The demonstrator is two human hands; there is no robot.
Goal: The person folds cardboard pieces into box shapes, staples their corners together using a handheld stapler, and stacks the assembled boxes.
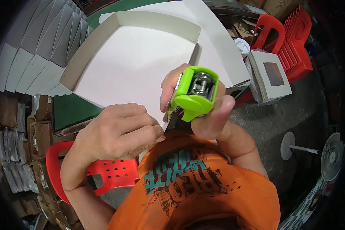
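Centrally, your right hand [209, 124] holds a bright green stapler [195, 104], its fingers wrapped around the tool from the far side and the thumb lying along the near side. The stapler is seen end-on, with shiny metal parts showing in a gap of its green casing, and its metal nose is right at the near corner of a shallow white cardboard tray [138, 57]. Whether it is pressed closed on the cardboard, you cannot tell from this angle.

Your left hand [117, 132] is at the tray's near edge, just beside the stapler, with its fingers curled (the back of the hand hides whether they pinch the cardboard). The tray's open side faces you, and it stretches away from you over a green counter [71, 113], overlapping another white cardboard piece [214, 42] beyond it and to the right.

Below, you wear an orange shirt [218, 191] printed in teal and dark lettering. Near your left arm is a red plastic chair [120, 170] with holes in its seat. Stacked pale boxes [42, 46] fill the upper left. Over to the right are stacked red chairs [299, 46] and, lower down, a white fan [331, 157] on the grey floor [266, 124].
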